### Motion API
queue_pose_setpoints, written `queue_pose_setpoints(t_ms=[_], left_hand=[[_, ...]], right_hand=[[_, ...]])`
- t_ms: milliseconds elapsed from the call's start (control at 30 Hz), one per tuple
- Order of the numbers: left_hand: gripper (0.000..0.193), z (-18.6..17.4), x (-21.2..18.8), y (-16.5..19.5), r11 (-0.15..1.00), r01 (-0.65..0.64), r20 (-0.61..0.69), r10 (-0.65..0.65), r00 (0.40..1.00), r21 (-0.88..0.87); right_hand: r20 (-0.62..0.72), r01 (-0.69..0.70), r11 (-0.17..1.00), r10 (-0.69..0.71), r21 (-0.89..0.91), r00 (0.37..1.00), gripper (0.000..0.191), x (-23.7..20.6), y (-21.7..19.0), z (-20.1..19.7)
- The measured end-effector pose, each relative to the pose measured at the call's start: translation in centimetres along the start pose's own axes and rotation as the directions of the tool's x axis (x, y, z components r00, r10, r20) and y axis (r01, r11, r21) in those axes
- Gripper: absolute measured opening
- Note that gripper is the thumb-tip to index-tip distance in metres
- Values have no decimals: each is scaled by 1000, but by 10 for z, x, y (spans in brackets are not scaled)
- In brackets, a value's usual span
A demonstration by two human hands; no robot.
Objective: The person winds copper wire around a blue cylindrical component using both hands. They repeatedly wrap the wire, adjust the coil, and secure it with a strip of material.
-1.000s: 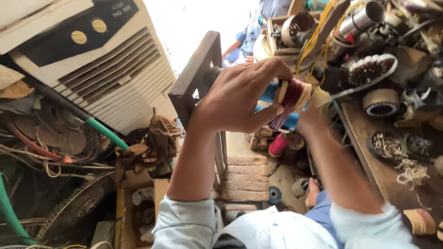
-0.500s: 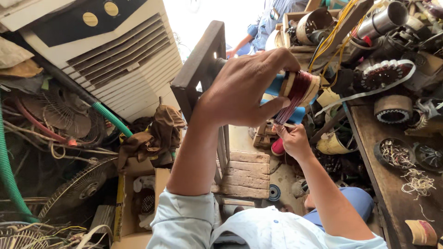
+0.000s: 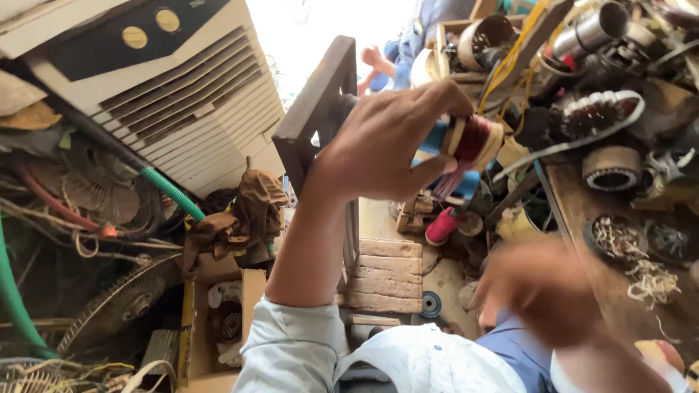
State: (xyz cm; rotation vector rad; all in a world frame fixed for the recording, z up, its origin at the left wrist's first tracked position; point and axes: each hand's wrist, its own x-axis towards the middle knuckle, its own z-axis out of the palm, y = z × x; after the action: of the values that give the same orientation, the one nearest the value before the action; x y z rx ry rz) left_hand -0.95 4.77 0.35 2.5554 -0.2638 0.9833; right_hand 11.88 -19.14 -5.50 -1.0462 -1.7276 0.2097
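My left hand point(image 3: 378, 145) is raised and wrapped around a wooden bobbin wound with reddish copper wire point(image 3: 477, 142). The bobbin sits on a shaft that comes out of a grey upright frame point(image 3: 317, 116). A bundle of loose wire ends point(image 3: 451, 182) hangs below the bobbin. My right hand point(image 3: 546, 287) is low at the right, well below the bobbin and blurred by motion, so I cannot make out its fingers or anything in it. A light sleeve covers my left forearm.
A large white air cooler point(image 3: 167, 87) stands at the left, with a green hose point(image 3: 171, 193) and a brown rag point(image 3: 240, 215) beside it. Motor stators point(image 3: 611, 171) and wire scraps crowd the bench at the right. A fan guard point(image 3: 116, 309) and a cardboard box point(image 3: 196, 320) lie below.
My right hand has dropped from just under the bobbin to the lower right and is now blurred. My left hand stays on the bobbin.
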Motion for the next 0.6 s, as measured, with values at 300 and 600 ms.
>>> queue_pose_setpoints(t_ms=[300,600], left_hand=[[50,-5,2,2,999,31,-17,-31,999,35],[45,0,9,-5,996,91,8,-91,996,18]], right_hand=[[-473,-669,712,524,-212,708,66,-23,192,40],[8,-169,869,186,464,982,39,10,24,-21]])
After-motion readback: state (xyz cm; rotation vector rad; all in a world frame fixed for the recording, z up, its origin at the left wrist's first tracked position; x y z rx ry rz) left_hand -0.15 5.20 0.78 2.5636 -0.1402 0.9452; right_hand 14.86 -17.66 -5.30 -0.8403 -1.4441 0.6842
